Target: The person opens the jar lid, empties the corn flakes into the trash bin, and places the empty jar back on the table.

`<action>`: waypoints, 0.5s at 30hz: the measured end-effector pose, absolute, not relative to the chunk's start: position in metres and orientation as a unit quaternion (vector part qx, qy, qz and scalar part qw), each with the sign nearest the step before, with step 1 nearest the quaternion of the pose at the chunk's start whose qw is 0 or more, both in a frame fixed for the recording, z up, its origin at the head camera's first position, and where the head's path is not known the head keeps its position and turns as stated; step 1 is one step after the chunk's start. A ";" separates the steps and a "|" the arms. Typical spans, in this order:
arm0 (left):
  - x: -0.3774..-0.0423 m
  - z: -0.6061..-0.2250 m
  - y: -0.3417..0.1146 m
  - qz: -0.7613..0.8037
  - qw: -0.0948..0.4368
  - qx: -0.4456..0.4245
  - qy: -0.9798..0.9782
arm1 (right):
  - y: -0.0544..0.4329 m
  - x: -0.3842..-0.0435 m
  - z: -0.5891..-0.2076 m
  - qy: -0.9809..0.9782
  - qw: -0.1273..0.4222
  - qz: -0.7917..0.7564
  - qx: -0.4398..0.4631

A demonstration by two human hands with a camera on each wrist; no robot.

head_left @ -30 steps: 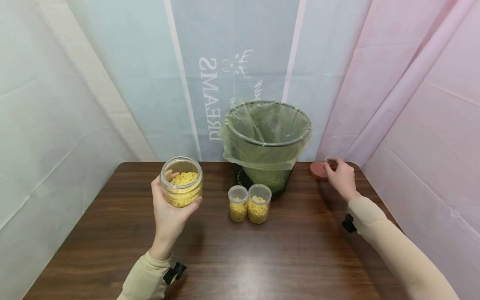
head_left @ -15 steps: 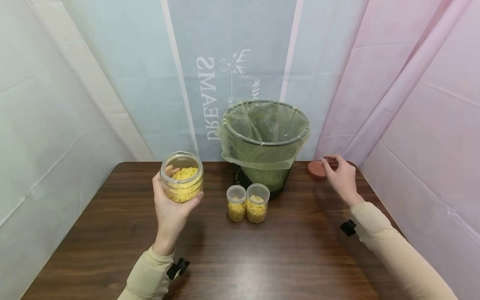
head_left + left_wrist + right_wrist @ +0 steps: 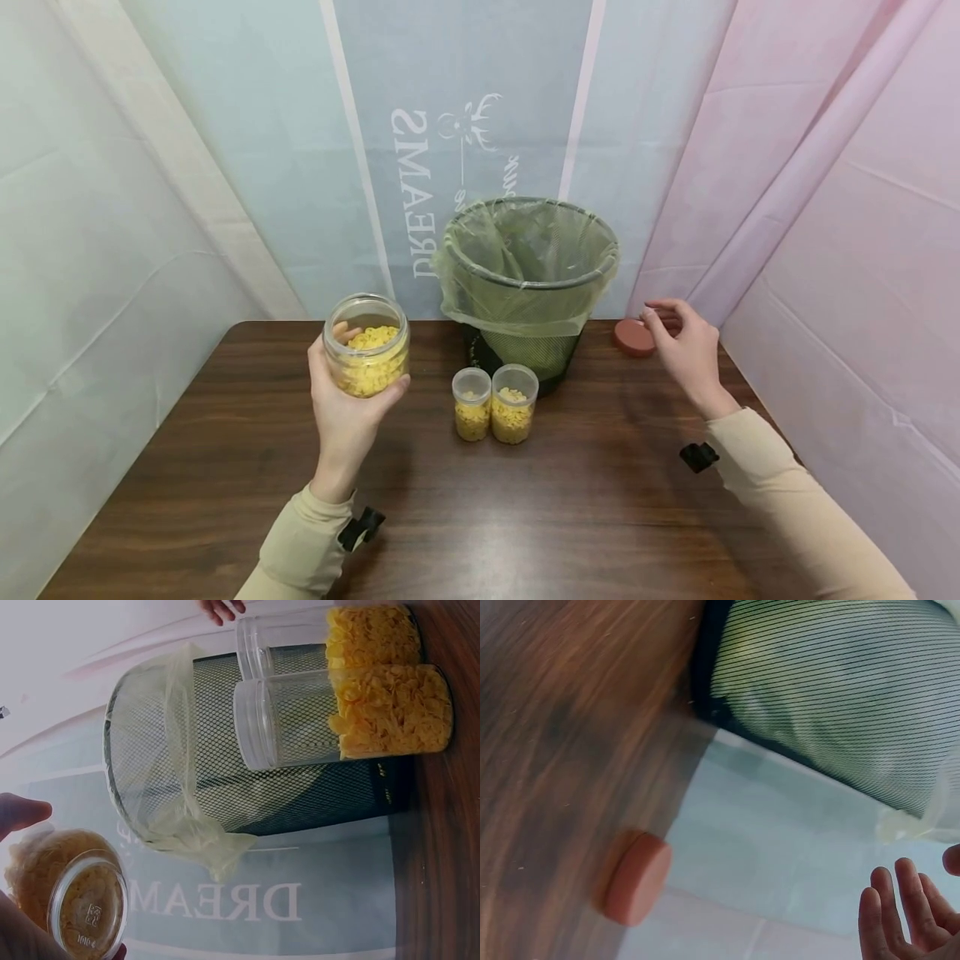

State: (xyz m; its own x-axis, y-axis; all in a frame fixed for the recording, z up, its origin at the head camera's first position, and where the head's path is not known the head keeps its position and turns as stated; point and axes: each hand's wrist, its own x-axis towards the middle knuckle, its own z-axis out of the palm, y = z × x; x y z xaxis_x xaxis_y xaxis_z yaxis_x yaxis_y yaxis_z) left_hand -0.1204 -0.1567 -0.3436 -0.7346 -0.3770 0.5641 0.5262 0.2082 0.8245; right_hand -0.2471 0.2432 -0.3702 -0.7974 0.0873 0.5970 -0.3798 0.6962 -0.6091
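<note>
My left hand (image 3: 345, 417) grips a clear, lidless jar (image 3: 367, 379) partly filled with small yellow pieces, fingers round one side and thumb on the other. Held above the table, the jar shows its round bottom in the left wrist view. On the table at the far right lies a reddish-brown round lid (image 3: 634, 338). Just right of this lid, my right hand (image 3: 686, 350) hovers with fingers loosely bent and nothing in them. In the right wrist view, its fingertips (image 3: 904, 874) are apart from the lid.
Two clear containers, a smaller one (image 3: 472, 408) and a larger one (image 3: 514, 407), stand side by side with yellow flakes inside. Behind them is a black mesh bin (image 3: 534, 354) lined with a greenish plastic bag (image 3: 517, 312). Fabric curtains surround the wooden table (image 3: 450, 517).
My left hand has raised the jar slightly. The right hand has lifted a little up and away from the lid, which stays on the table.
</note>
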 end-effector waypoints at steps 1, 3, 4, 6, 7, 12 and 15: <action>-0.121 -0.343 -0.156 -0.627 0.362 -0.055 -0.688 | 0.242 -0.246 -0.368 -0.865 0.311 0.383 0.089; -0.120 -0.340 -0.155 -0.630 0.362 -0.055 -0.685 | 0.239 -0.244 -0.363 -0.859 0.321 0.387 0.098; -0.119 -0.338 -0.154 -0.633 0.362 -0.056 -0.682 | 0.237 -0.243 -0.361 -0.856 0.325 0.389 0.103; -0.123 -0.341 -0.155 -0.637 0.362 -0.058 -0.678 | 0.234 -0.241 -0.355 -0.848 0.333 0.396 0.112; -0.125 -0.343 -0.156 -0.639 0.364 -0.060 -0.675 | 0.232 -0.240 -0.352 -0.846 0.336 0.398 0.115; -0.135 -0.349 -0.157 -0.644 0.364 -0.060 -0.670 | 0.225 -0.235 -0.337 -0.838 0.341 0.406 0.124; -0.133 -0.342 -0.153 -0.650 0.363 -0.064 -0.665 | 0.221 -0.234 -0.328 -0.834 0.342 0.413 0.127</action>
State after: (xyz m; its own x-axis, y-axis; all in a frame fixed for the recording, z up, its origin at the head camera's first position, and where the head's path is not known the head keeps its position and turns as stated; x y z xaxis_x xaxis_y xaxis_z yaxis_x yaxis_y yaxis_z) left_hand -0.1329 -0.1526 -0.3421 -0.7278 -0.3874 0.5659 0.5571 0.1473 0.8173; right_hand -0.2339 0.2207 -0.3276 -0.7340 0.0710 0.6755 -0.4943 0.6263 -0.6029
